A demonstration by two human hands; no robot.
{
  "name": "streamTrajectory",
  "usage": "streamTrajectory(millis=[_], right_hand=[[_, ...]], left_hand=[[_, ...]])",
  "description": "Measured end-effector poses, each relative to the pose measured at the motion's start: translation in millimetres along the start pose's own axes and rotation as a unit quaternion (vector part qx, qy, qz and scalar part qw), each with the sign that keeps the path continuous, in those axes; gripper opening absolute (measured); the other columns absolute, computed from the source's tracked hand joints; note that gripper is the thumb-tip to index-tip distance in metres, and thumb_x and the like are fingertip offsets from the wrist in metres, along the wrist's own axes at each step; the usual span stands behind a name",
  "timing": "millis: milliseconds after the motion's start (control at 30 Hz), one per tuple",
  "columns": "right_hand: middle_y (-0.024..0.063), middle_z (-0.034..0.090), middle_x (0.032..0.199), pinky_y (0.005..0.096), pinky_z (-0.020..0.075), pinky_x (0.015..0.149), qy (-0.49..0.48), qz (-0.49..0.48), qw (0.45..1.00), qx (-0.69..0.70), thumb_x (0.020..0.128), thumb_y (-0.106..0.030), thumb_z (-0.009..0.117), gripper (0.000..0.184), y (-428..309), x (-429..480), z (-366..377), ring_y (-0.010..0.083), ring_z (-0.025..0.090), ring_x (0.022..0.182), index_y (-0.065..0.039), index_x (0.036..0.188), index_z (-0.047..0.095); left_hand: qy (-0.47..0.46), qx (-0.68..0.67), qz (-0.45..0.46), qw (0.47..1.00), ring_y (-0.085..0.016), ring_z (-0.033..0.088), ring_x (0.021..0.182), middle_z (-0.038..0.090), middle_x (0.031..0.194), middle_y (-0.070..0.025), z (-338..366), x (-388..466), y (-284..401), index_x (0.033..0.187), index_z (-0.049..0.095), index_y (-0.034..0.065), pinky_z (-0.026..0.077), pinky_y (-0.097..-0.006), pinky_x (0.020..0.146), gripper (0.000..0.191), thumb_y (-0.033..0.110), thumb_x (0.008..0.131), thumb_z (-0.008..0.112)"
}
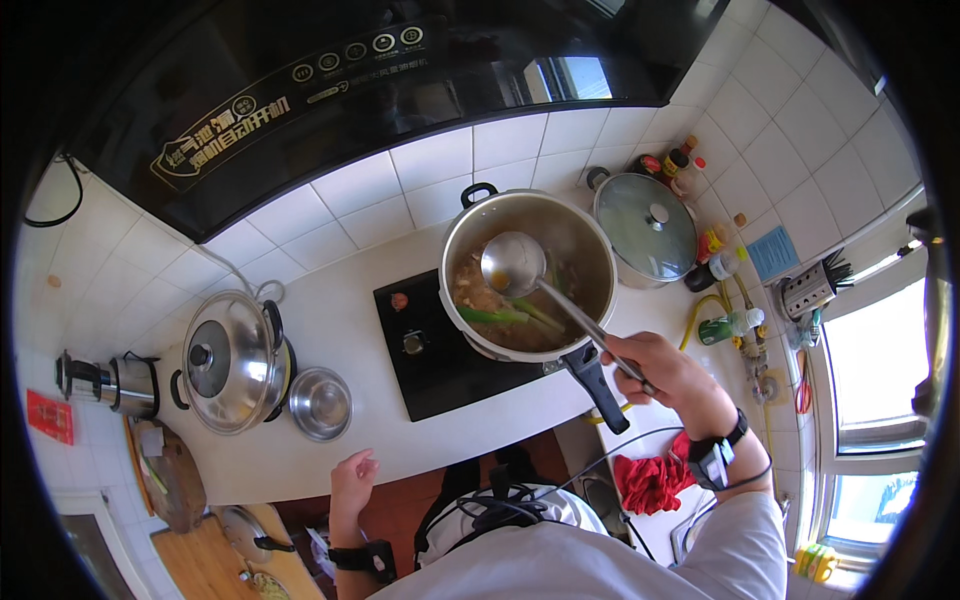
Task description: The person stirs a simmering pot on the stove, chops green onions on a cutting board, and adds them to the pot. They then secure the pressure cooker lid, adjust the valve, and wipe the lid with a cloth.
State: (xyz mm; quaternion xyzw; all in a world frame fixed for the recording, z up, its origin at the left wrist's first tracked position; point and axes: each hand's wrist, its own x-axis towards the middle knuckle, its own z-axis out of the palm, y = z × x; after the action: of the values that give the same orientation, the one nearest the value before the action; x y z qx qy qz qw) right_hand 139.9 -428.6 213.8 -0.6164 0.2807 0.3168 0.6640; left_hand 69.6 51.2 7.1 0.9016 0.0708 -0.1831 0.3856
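My right hand grips the handle of a metal ladle, whose bowl is over the inside of a large pressure-cooker pot. A little yellowish liquid shows in the ladle bowl. In the pot lies brownish broth with pieces of food and long green scallion stalks. The pot has no lid on it and stands on a black cooktop; its long black handle points towards me. My left hand hangs before the counter edge with fingers loosely curled, holding nothing.
A small steel bowl and a lidded wok stand at left. Right of the pot are a glass-lidded pot and several bottles. A black range hood hangs above. A red cloth lies at lower right.
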Motion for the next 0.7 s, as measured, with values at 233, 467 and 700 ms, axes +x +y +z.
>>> streamTrajectory(millis=[233, 467, 700], right_hand=[[0.0023, 0.04, 0.049, 0.0268, 0.0248, 0.037, 0.004, 0.027, 0.999, 0.016, 0.102, -0.044, 0.047, 0.045, -1.3, -63.3, -1.9, 0.012, 0.034, 0.038, -0.002, 0.087, 0.051], [0.0016, 0.047, 0.049, 0.0256, 0.0326, 0.043, 0.079, -0.017, 0.988, -0.132, 0.101, -0.047, 0.048, 0.052, 10.7, -98.3, 3.9, 0.0094, 0.039, 0.041, -0.002, 0.076, 0.054], [0.0017, 0.048, 0.047, 0.026, 0.0351, 0.044, 0.118, -0.032, 0.973, -0.194, 0.102, -0.043, 0.047, 0.052, 10.2, -123.1, 12.0, 0.0088, 0.041, 0.04, 0.001, 0.074, 0.054]], left_hand=[[-0.001, 0.021, 0.041, 0.999, -0.016, 0.067, 0.077, 0.071, 0.085, -0.0124, 6.6, 10.4, 0.3, 0.112, 0.068, 0.0017, 0.053, -0.0294, 0.073, 0.03, 0.013, 0.085, 0.071], [-0.032, -0.001, 0.033, 0.999, -0.026, 0.07, 0.086, 0.072, 0.092, -0.0167, 8.5, 21.9, 20.5, 0.115, 0.068, 0.0031, 0.055, -0.0355, 0.079, 0.033, 0.017, 0.085, 0.07], [-0.05, 0.019, 0.03, 0.998, -0.025, 0.071, 0.087, 0.073, 0.094, -0.0148, 10.1, 32.9, 30.0, 0.116, 0.068, 0.0034, 0.055, -0.0348, 0.081, 0.033, 0.016, 0.085, 0.07]])
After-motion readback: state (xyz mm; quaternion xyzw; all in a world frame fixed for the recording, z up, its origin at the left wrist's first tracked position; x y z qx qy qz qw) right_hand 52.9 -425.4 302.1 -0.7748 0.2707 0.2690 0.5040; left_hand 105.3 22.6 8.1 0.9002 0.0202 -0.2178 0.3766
